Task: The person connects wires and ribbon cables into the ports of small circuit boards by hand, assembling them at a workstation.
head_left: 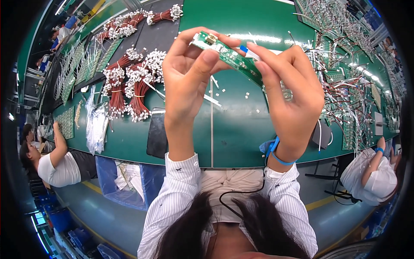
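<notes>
My left hand [183, 84] is raised over the green table and closed around one end of a narrow green circuit board [228, 57]. Its thumb presses the near face, close to a small cream connector [211, 39]. The board slants down to the right, toward my right hand [297, 95]. Between the thumb and index finger of that hand is a short white flat ribbon cable [252, 54] with a blue end [244, 48]. The blue end is right at the board's upper edge; whether it touches the board I cannot tell. A blue wrist strap [282, 161] circles my right wrist.
Bundles of red-brown wires [139, 93] with white plugs lie left, beside plastic bags [95, 125] and a black slab [157, 136]. Wired circuit boards [345, 103] crowd the right. A blue bin [151, 179] stands below the table edge. People sit at both sides.
</notes>
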Tool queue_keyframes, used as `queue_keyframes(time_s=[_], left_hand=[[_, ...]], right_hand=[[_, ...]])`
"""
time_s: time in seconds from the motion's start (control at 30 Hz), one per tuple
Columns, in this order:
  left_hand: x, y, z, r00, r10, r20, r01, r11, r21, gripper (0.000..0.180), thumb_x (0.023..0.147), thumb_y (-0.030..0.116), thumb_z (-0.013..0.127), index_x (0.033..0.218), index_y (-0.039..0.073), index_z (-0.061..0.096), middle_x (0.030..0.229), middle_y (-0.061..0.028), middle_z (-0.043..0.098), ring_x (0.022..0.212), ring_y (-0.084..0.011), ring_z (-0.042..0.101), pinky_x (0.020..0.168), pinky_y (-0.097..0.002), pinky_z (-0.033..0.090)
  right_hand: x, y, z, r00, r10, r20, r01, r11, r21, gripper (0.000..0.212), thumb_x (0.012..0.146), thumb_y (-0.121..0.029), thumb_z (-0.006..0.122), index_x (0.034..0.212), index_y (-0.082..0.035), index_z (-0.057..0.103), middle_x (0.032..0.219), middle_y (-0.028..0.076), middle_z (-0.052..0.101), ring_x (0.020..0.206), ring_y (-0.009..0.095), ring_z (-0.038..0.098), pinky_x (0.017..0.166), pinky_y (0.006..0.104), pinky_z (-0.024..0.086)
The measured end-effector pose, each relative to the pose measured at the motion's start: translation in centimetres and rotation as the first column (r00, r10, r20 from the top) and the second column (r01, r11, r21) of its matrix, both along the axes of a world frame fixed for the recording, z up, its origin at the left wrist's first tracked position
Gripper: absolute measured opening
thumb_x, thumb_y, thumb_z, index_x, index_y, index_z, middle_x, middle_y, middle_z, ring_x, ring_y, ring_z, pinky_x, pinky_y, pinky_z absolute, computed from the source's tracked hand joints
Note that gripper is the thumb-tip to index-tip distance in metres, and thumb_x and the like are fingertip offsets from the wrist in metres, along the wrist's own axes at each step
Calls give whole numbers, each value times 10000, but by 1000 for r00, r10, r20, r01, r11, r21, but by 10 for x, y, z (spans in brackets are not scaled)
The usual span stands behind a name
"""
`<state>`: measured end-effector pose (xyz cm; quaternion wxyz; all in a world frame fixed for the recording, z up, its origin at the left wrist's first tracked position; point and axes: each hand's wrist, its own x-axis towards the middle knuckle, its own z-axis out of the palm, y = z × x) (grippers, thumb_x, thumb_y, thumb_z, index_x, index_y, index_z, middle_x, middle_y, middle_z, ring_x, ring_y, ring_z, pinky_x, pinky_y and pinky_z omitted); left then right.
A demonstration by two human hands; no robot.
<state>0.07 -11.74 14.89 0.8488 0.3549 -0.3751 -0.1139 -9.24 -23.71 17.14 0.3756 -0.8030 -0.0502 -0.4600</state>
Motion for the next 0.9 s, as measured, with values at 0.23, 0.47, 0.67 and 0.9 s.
queue_keyframes(time_s=[0.23,0.47,0.67,0.9], left_hand=[[-15,0,10,991,89,-98,-82,994,74,344,864,45,527,1175,-54,420,993,-201,597,913,-222,608,780,-309,528],[-26,-11,3,964,-39,-263,19,997,-78,407,861,4,497,1246,-36,370,1058,-128,558,999,-164,541,877,-286,447],[-30,-14,-2,936,-165,-310,104,973,-204,419,853,-39,477,1258,-31,370,1118,-105,516,1043,-151,494,931,-276,401],[-36,-12,13,918,-2,-397,-94,971,-222,415,885,2,453,1275,20,313,1157,-127,478,1034,-190,504,936,-313,417]], right_hand=[[4,8,-4,986,-110,124,128,981,-145,268,718,82,618,964,-14,665,653,46,463,569,122,450,499,233,358],[20,15,-15,973,-141,183,162,981,-105,241,707,51,638,946,41,620,651,78,449,563,200,465,485,304,372],[27,24,-17,961,-144,238,158,986,-42,216,729,56,624,945,38,624,652,79,469,540,185,471,467,294,374],[23,17,-12,975,-172,144,167,985,47,126,787,43,586,909,41,619,684,87,551,529,131,526,464,236,408]])
